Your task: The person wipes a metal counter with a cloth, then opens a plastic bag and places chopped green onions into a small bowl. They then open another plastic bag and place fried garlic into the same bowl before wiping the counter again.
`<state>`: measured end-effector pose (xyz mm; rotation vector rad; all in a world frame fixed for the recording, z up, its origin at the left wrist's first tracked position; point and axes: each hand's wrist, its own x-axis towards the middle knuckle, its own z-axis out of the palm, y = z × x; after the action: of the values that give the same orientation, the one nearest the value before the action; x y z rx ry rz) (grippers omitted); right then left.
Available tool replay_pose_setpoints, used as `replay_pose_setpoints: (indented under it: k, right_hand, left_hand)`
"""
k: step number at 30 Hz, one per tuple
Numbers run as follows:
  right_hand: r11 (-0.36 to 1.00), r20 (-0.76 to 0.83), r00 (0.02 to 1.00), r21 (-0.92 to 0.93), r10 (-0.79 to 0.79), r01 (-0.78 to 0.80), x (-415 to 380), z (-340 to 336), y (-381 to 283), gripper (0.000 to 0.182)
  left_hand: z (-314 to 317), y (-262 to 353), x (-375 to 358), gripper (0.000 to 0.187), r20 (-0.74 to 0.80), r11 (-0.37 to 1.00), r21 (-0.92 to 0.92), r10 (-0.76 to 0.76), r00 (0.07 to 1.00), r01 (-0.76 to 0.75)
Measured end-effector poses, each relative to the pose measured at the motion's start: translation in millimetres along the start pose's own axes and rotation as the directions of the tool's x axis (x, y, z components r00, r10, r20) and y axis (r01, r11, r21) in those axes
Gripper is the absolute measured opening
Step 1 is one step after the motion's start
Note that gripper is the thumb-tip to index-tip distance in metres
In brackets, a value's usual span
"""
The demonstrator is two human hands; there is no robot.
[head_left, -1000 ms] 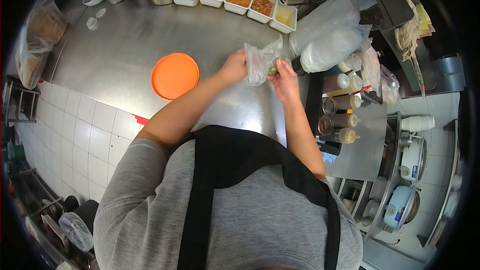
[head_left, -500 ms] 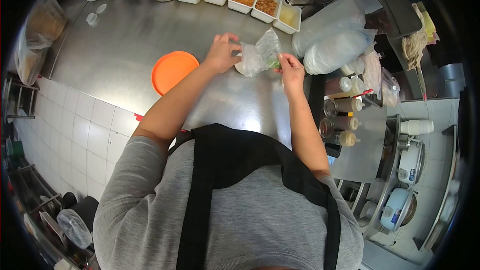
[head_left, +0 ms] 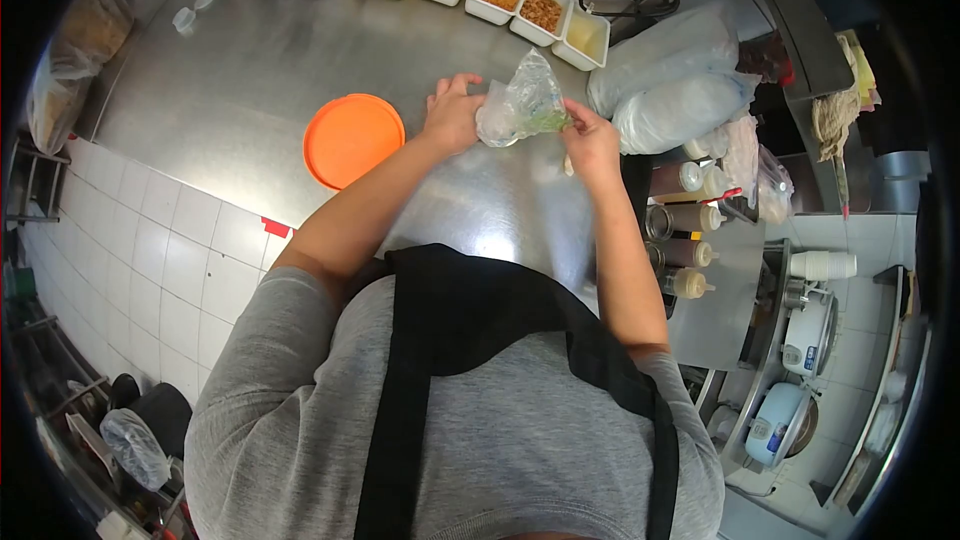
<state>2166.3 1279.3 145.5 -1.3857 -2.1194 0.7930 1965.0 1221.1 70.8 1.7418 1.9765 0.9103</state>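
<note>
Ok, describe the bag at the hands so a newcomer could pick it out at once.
On the steel counter, find the orange disc, then look right, to between the left hand and the right hand. The small clear bag there is crumpled, with green showing at its right end. That green sets it apart from the bulky plastic bundles farther right.

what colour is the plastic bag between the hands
The plastic bag is clear, with green showing near the right hand; head view.

we hold a clear plastic bag (head_left: 522,100) over the steel counter (head_left: 240,70), thin and crumpled, one corner pointing away from us; something green (head_left: 547,124) (too blurred to name) shows at its right side.
</note>
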Motion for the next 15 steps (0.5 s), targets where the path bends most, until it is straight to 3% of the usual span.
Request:
replay_pose_setpoints:
  k: [2, 8, 11, 15]
  right_hand:
    - [0.994, -0.077, 0.991, 0.010, -0.107, 0.108, -2, -1, -7, 0.031]
    - [0.998, -0.031, 0.998, -0.032, -0.048, 0.047, 0, -10, -7, 0.024]
    - [0.977, -0.066, 0.985, -0.153, -0.158, 0.146, 1, -13, -5, 0.018]
    - [0.984, -0.067, 0.989, -0.132, -0.133, 0.123, 1, -14, -14, 0.015]
  left_hand:
    - [-2, 3, 0, 0.038, 0.015, 1.000, 0.018, -0.021, 1.000, 0.021]
    - [0, 4, 3, 0.031, 0.023, 0.999, 0.030, -0.032, 0.999, 0.032]
    - [-1, 8, 3, 0.030, 0.035, 0.998, 0.030, -0.048, 0.998, 0.047]
    - [0, 7, 3, 0.031, 0.031, 0.999, 0.037, -0.033, 0.999, 0.031]
